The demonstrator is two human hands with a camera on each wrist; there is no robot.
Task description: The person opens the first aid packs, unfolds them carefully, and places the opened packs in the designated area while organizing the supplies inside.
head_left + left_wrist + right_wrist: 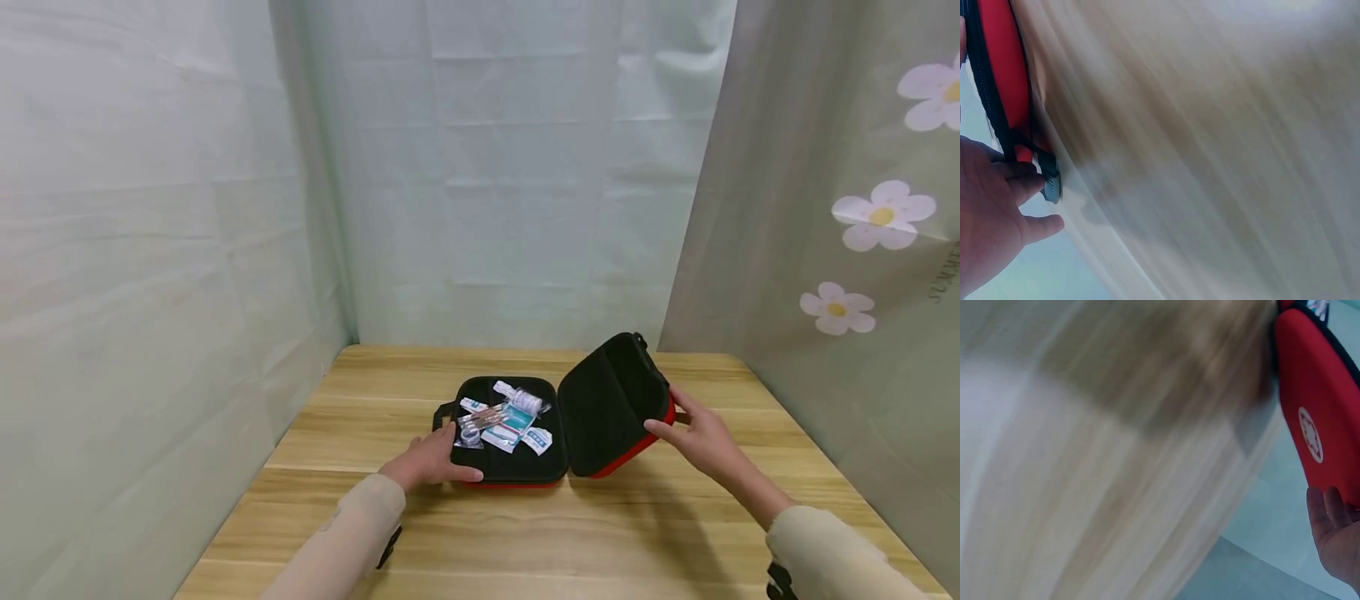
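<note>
A red and black first-aid case point(498, 472) lies unfolded on the table, its handle point(1050, 178) on the left. Inside the base are a bandage roll point(527, 402), a packet of cotton swabs point(489, 417), a teal-and-white packet point(517, 421) and several small white packets. My left hand point(431, 461) holds the base's near left corner, thumb along the front rim and fingers by the handle. The lid point(603, 408) is tilted up on the right. My right hand point(705, 437) grips its outer edge, thumb inside and fingers against the red shell point(1316, 381).
The wooden table point(510, 542) extends around the case. Pale curtains point(517, 183) stand behind it and to the left. A curtain printed with flowers point(883, 215) hangs along the right side.
</note>
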